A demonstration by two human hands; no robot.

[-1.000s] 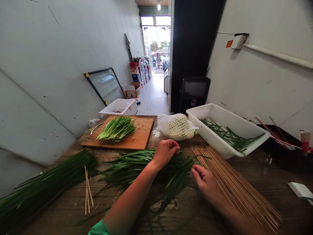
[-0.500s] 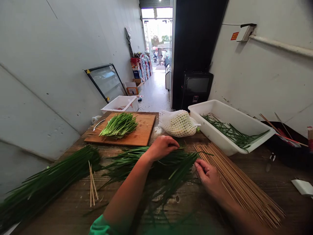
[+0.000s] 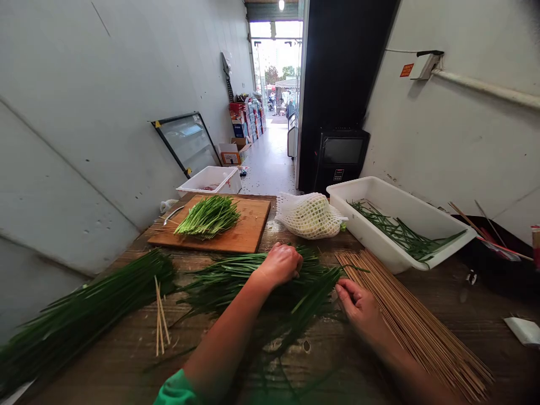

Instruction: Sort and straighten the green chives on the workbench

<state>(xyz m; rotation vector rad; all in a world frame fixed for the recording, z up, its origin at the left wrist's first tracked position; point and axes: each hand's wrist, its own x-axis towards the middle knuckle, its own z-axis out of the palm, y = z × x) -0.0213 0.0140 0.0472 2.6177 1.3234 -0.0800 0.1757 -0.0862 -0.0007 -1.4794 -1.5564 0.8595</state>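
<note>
A loose pile of dark green garlic chives point(image 3: 228, 278) lies in front of me on the wooden table. My left hand point(image 3: 283, 261) rests over the pile's far side, its fingers curled down; what they grip is hidden. With thumb and fingers pinched, my right hand point(image 3: 358, 298) holds the end of a separate bunch of chives point(image 3: 310, 298) slanting toward me. Whether a stick runs through that bunch I cannot tell. Just right of this hand lies a thick bundle of bamboo skewers point(image 3: 413, 315).
Cut green stalks point(image 3: 208, 216) lie on a cutting board point(image 3: 253, 225). Netted produce point(image 3: 310, 216) sits beside a white tub point(image 3: 400, 211) with some chives. At left are a large chive bundle point(image 3: 93, 315) and several loose skewers point(image 3: 160, 320). A black container point(image 3: 502, 270) stands far right.
My left hand has drawn back leftward over the pile, its fingers curling in more. My right hand stays at the end of the bunch. The view has shifted slightly.
</note>
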